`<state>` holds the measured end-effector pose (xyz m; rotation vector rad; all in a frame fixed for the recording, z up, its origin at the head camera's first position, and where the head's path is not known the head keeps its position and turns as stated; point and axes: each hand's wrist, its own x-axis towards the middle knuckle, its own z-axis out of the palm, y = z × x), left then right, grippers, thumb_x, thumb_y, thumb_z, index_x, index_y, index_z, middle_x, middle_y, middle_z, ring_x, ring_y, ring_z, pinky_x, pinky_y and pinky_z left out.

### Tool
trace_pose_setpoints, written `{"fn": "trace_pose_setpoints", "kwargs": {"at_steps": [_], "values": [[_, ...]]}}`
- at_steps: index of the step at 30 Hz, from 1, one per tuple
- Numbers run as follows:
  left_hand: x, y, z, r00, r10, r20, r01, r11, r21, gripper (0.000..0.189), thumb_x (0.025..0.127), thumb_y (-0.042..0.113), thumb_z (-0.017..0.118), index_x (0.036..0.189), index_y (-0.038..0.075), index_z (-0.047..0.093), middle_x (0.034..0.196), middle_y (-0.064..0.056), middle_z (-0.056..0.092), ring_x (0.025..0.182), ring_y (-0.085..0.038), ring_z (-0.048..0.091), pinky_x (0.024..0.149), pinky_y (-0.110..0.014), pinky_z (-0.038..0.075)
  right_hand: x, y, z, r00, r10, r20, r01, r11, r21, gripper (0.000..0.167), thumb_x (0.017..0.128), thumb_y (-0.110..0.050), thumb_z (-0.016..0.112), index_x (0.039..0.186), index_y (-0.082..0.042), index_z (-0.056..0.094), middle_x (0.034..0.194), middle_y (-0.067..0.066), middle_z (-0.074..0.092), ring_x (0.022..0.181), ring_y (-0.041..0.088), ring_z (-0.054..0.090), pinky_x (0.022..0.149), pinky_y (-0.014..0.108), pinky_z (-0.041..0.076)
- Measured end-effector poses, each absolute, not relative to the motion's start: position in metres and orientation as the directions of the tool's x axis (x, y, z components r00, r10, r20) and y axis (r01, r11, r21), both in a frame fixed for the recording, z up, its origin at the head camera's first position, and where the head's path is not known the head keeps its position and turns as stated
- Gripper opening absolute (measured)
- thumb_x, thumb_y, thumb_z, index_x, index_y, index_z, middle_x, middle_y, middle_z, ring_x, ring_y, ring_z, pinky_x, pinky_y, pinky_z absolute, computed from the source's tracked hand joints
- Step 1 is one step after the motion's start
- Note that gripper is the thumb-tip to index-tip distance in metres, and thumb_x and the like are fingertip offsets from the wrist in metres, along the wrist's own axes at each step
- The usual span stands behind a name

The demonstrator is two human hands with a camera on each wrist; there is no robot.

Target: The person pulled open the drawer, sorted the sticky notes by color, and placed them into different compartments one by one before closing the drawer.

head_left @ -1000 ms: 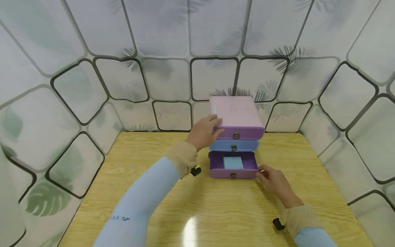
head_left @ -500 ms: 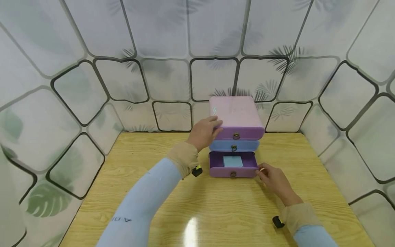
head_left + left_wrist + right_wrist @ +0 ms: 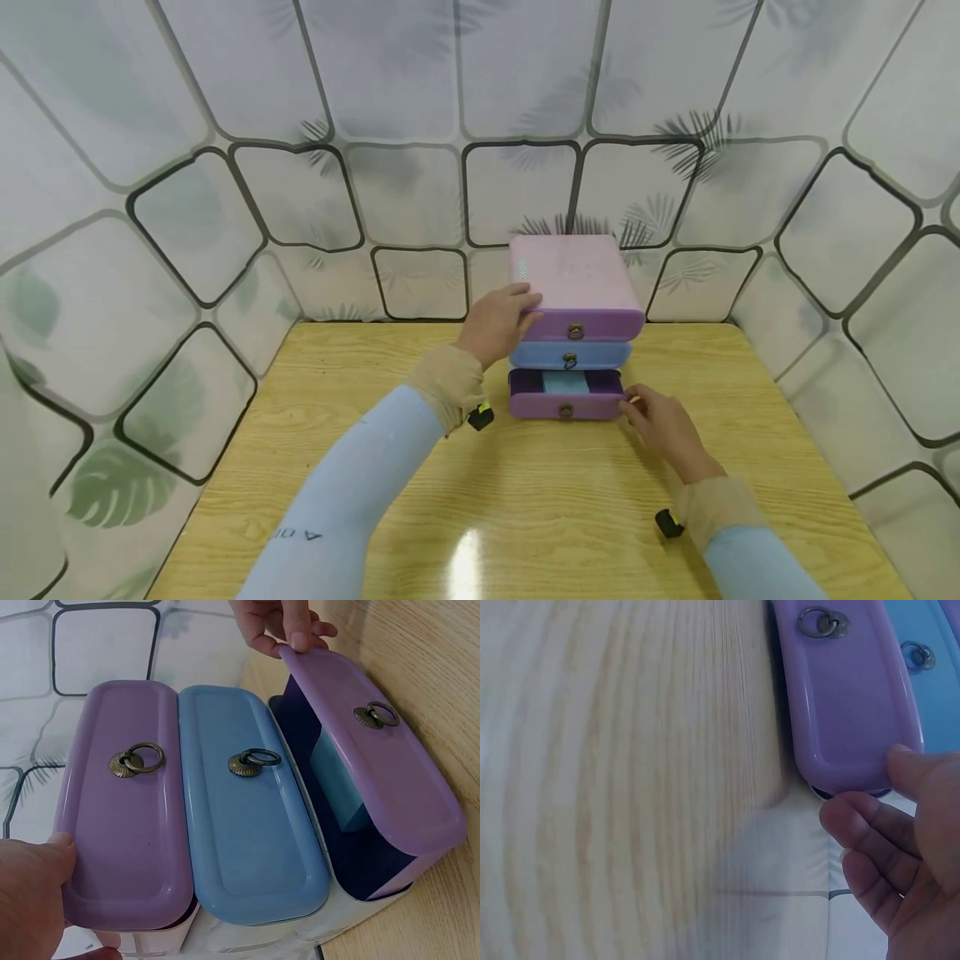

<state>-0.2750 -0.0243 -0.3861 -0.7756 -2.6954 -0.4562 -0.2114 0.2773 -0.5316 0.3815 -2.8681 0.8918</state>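
A small three-drawer cabinet with a pale pink top (image 3: 573, 271) stands on the table. My left hand (image 3: 495, 323) holds its upper left corner, fingers on the top and thumb at the front of the purple top drawer (image 3: 124, 840). Under that sits the blue middle drawer (image 3: 247, 817), pushed in. The purple bottom drawer (image 3: 540, 407) is partly pulled out, and a light blue flat block (image 3: 566, 382) lies inside. With thumb and fingers, my right hand (image 3: 667, 429) pinches the right end of this drawer's front, the thumb on its face (image 3: 855, 712).
The cabinet stands on a wood-grain table (image 3: 562, 500), near its back edge. Behind and on both sides rise patterned cloth walls (image 3: 405, 192). Brass ring pulls (image 3: 244, 763) stick out from the drawer fronts.
The bottom drawer has slid inward, away from me, with my right hand following it. Less of the light blue block shows now. The left hand stays at the cabinet's corner.
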Motion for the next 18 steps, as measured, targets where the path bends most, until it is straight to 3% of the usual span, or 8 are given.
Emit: {"fn": "trace_pose_setpoints", "kwargs": {"at_steps": [9, 18], "values": [[-0.275, -0.025, -0.389, -0.799, 0.461, 0.385, 0.562, 0.802, 0.205, 0.036, 0.098, 0.033, 0.057, 0.129, 0.016, 0.063, 0.136, -0.006, 0.055, 0.119, -0.022, 0.056, 0.102, -0.034, 0.042, -0.222, 0.276, -0.537, -0.971, -0.126, 0.201, -0.220, 0.801, -0.557, 0.022, 0.097, -0.030, 0.059, 0.106, -0.009, 0.061, 0.082, 0.004, 0.071, 0.065, 0.012, 0.061, 0.058, 0.034, 0.048], [-0.275, -0.024, -0.388, -0.802, 0.459, 0.383, 0.560, 0.802, 0.210, 0.035, 0.098, 0.033, 0.057, 0.128, 0.016, 0.063, 0.136, -0.005, 0.055, 0.120, -0.021, 0.056, 0.103, -0.032, 0.041, -0.233, 0.272, -0.536, -0.964, -0.097, 0.247, -0.218, 0.822, -0.526, 0.023, 0.096, -0.027, 0.061, 0.103, -0.004, 0.060, 0.082, 0.009, 0.069, 0.069, 0.021, 0.064, 0.062, 0.041, 0.050]]}}
